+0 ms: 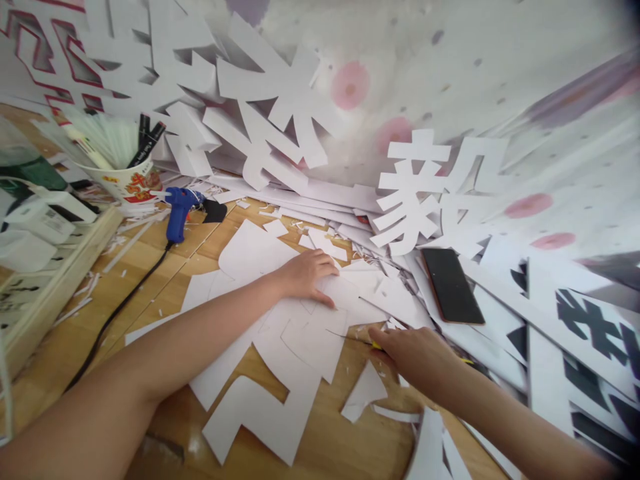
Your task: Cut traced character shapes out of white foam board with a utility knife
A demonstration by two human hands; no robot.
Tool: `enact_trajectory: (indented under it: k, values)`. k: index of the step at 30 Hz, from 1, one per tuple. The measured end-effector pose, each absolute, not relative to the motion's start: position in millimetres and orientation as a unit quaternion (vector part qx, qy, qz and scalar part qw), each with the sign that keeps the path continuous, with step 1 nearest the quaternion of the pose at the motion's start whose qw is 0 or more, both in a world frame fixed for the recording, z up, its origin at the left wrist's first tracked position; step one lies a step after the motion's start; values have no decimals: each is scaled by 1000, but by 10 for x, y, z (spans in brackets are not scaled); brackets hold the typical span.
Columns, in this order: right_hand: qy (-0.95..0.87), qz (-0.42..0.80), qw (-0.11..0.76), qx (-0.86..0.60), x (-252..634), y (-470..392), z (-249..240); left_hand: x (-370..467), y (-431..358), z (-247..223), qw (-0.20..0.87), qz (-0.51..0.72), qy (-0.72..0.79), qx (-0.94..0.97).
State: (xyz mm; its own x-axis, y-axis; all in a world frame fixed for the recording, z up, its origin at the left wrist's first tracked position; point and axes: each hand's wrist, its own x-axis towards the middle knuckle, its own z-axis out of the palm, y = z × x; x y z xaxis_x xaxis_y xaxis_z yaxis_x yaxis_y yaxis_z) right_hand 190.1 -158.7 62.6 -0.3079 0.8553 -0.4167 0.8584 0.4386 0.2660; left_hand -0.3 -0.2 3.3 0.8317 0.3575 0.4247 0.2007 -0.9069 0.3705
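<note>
White paper pieces point(280, 407) with faint drawn outlines lie overlapping on the wooden table. My left hand point(313, 275) rests flat on the upper part of this paper, fingers and thumb spread. My right hand point(407, 350) is closed around a yellow-handled cutter point(376, 345), mostly hidden in the grip. Its thin blade points left, over the right edge of the marked paper. Just below the right hand lies a loose white offcut point(365, 392).
A blue glue gun point(180, 213) with a black cord lies at left, near a paper cup point(125, 181) of pens and a power strip point(55, 273). A dark phone point(453, 287) rests on papers at right. Cut-out characters point(415, 193) lean at the back.
</note>
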Motion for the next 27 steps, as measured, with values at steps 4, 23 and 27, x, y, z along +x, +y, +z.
enact_trajectory:
  k: [4,23,27]
  values:
    - [803,7,253,540,1973,-1636,571,7,-3,33,157,246,153,944]
    - [734,-61,129,663,1973,-1623,648,86,-276,113,198,215,204,934]
    - [719,-67,121,681,1967,-1607,594,61,-262,134,198,222,213,931]
